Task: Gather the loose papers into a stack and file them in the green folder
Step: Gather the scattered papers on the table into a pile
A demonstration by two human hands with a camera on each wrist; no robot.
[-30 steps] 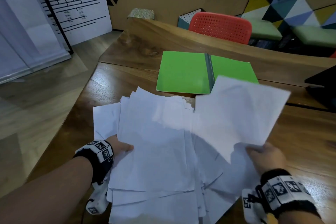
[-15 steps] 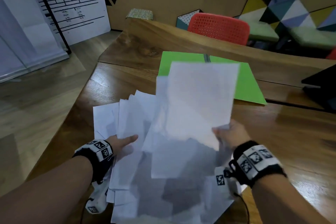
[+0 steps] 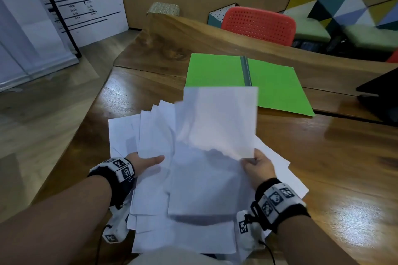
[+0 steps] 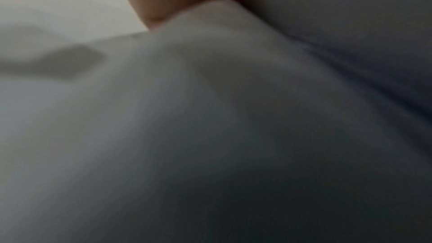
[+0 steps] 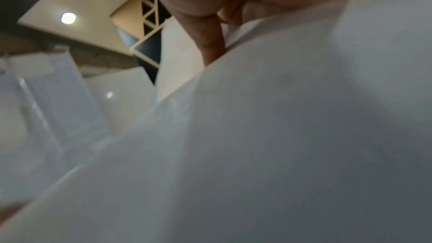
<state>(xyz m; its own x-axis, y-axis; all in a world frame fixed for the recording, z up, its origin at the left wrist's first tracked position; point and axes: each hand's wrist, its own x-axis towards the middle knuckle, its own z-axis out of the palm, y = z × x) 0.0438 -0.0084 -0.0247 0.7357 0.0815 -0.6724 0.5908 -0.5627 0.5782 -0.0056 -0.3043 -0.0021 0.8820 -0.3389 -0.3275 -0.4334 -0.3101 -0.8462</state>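
Note:
A loose heap of white papers (image 3: 155,135) lies on the wooden table in front of me. My right hand (image 3: 257,164) pinches the lower right corner of a raised sheet (image 3: 219,120), which hangs over the middle of the heap. My left hand (image 3: 144,162) grips the left side of the heap, thumb on top and fingers hidden under the sheets. The green folder (image 3: 215,70) lies open and flat beyond the papers, with a grey spine. In both wrist views white paper (image 4: 210,117) (image 5: 257,154) fills the frame, with a finger (image 5: 210,43) against its edge.
A red perforated chair (image 3: 258,24) stands behind the table's far edge. A black object (image 3: 379,94) lies at the right edge of the table. The table's left edge drops to wooden floor; a printed white board (image 3: 86,0) leans at the back left.
My right hand has carried the raised sheet from the right side leftward over the middle of the heap and lowered it. My left hand has stayed at the heap's left side.

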